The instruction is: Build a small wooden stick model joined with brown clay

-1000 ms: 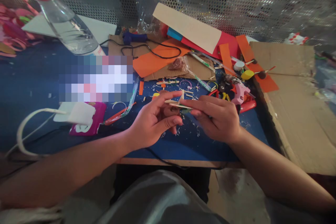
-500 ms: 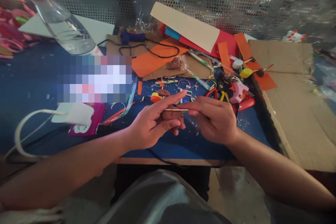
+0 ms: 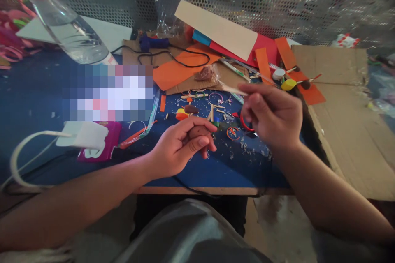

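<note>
My left hand (image 3: 182, 148) is closed round a lump of brown modelling clay (image 3: 198, 131), whose top shows between the thumb and fingers. Pinched in my right hand (image 3: 273, 117) is a thin pale wooden stick (image 3: 233, 90), raised to the right and pointing left. Just beyond my left hand lie a smaller brown clay piece (image 3: 191, 109) and an orange and yellow cap (image 3: 182, 114). Short cut sticks (image 3: 212, 111) and a small blue and green cap (image 3: 216, 121) lie between the hands.
A clear bottle with a red cap (image 3: 83, 37) stands at left, near a white charger (image 3: 88, 134) with a looped cable. Orange sheets (image 3: 182, 65) and a blue glue gun (image 3: 154, 42) lie behind. Cardboard (image 3: 354, 127) covers the right side. Scraps litter the blue table (image 3: 197, 174).
My right hand has moved up and right, away from the clay, carrying the stick with it. My left hand stays in place, its fingers now curled more closely over the clay.
</note>
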Motion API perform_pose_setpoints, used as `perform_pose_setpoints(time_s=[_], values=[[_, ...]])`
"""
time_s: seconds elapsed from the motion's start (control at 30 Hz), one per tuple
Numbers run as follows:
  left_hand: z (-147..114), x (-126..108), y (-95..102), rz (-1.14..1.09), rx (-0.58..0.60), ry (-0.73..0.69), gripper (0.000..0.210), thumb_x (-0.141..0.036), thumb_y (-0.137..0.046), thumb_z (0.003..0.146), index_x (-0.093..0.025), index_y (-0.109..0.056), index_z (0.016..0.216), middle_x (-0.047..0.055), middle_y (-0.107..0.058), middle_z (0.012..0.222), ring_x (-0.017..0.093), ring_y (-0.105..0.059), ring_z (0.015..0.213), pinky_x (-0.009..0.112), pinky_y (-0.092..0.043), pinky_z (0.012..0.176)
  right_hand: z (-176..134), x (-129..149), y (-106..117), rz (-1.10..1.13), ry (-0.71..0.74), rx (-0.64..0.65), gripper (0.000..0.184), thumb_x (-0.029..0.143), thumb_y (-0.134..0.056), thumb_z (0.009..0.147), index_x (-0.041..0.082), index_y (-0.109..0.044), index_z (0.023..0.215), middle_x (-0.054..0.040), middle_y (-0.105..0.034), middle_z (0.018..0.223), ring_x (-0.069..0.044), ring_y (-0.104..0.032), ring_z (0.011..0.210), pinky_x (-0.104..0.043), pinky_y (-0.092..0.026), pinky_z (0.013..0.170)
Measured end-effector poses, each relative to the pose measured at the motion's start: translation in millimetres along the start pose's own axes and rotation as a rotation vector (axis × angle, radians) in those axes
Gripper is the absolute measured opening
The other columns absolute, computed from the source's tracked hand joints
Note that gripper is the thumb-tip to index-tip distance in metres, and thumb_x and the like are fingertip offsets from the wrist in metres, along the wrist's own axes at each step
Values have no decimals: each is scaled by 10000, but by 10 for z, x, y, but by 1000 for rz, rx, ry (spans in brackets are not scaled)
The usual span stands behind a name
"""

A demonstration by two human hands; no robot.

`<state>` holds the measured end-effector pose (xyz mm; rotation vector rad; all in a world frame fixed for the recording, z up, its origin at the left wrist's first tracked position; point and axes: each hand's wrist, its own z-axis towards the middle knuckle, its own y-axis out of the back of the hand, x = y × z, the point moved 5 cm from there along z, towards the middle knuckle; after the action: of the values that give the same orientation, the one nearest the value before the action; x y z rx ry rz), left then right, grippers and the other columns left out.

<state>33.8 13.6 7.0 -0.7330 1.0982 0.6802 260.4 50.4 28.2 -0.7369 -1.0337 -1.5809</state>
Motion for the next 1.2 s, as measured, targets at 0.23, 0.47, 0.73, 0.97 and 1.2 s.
perform_pose_setpoints(time_s=[0.23,0.47,0.73,0.97,1.2], values=[[-26,-28,-5,81,62,70,347,-438,-725,1123,-135,-738,954,31,-741,692,104,-695,601,198,-587,606,360,-530,287,-691,92,79,300,243,-673,1061,214,-882,1275,-137,-896,1118,-336,-823,1069,-534,-635,999],[-13,59,-8,62,18,140,497,-600,-660,1126,-170,-628,880,-39,-572,642,92,-570,541,230,-498,564,297,-365,99,-836,247,123,322,298,-652,1070,235,-845,1320,-132,-864,1292,-376,-795,1233,-652,-584,1149],[-48,100,-94,-153,214,169,448,-479,-756,1088,-217,-558,1394,83,-678,1158,171,-708,989,291,-621,852,-209,483,-352,-506,773,315,647,677,-594,1117,231,-660,1581,-151,-814,1393,-335,-763,1291,-525,-629,1099],[-152,116,-88,-75,501,133,592,-658,-476,1169,-169,-694,1421,184,-737,1389,312,-695,1311,491,-563,1188,-343,392,-558,-518,884,392,305,322,-588,1176,213,-720,1428,-99,-873,1356,-272,-804,1335,-513,-621,1183],[-206,164,-165,-235,553,161,738,-720,-378,1169,-257,-513,1729,196,-564,1705,374,-565,1576,516,-578,1211,-257,534,-370,-209,792,256,205,244,-553,1183,172,-744,1206,-66,-907,1008,-192,-903,986,-395,-719,1105]])
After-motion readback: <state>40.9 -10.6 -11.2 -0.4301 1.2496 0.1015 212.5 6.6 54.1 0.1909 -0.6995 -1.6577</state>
